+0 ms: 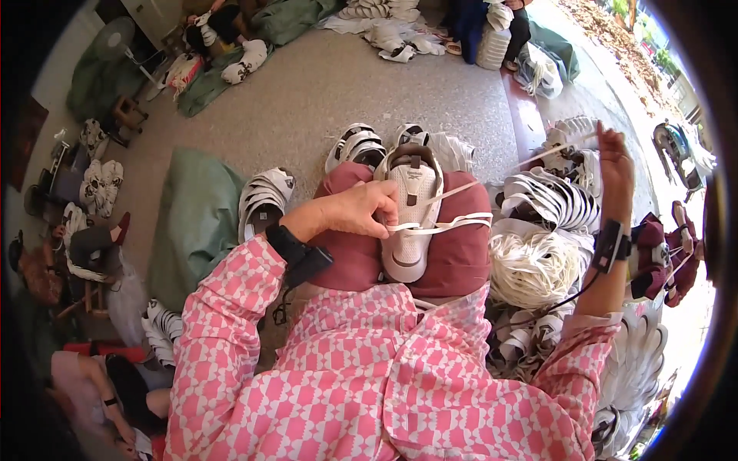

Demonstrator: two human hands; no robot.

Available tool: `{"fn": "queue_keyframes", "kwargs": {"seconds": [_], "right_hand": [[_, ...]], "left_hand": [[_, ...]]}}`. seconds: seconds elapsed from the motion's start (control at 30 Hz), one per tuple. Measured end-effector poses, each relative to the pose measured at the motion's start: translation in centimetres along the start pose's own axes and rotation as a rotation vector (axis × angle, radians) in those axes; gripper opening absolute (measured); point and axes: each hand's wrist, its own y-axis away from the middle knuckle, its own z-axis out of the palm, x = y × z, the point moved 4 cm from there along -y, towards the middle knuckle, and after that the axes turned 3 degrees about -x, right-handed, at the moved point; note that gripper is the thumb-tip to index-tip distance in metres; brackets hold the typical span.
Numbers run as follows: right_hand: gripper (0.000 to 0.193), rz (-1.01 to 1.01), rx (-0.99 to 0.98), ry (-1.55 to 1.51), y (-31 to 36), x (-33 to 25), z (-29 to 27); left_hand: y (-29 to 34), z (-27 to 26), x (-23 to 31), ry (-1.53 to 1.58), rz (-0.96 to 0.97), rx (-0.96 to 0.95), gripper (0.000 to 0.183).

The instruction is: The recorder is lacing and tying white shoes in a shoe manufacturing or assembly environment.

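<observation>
A white sneaker (405, 250) rests on my lap between my maroon-covered thighs, its toe toward me and its collar away. My left hand (360, 209) lies against the left side of the shoe, with thumb and forefinger pinched on a white shoelace by the lacing area. From the shoe a taut length of shoelace (530, 162) runs up to the right. Its far end is held in my right hand (616, 161), raised well out to the right with the fingers closed. Another strand of lace loops loosely across my right thigh.
Beside my right leg sits a heap of white laces (538, 261), with stacked shoe uppers (547, 200) beyond it. More uppers (264, 201) stand left of my knee, near a green cloth (188, 223). Other people work at the left and far side; a standing fan (117, 36) is far left.
</observation>
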Motion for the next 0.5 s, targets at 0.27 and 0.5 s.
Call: {"fn": "queue_keyframes", "kwargs": {"seconds": [0.27, 0.5], "right_hand": [[0.027, -0.027, -0.52, 1.035, 8.2, 9.9, 6.5], [0.04, 0.154, -1.164, 1.59, 17.5, 20.7, 13.1]], "left_hand": [[-1.1, 0.0, 2.5, -0.512, 0.159, 0.435, 0.013], [-4.6, 0.5, 2.4, -0.292, 0.256, 0.382, 0.007]]}}
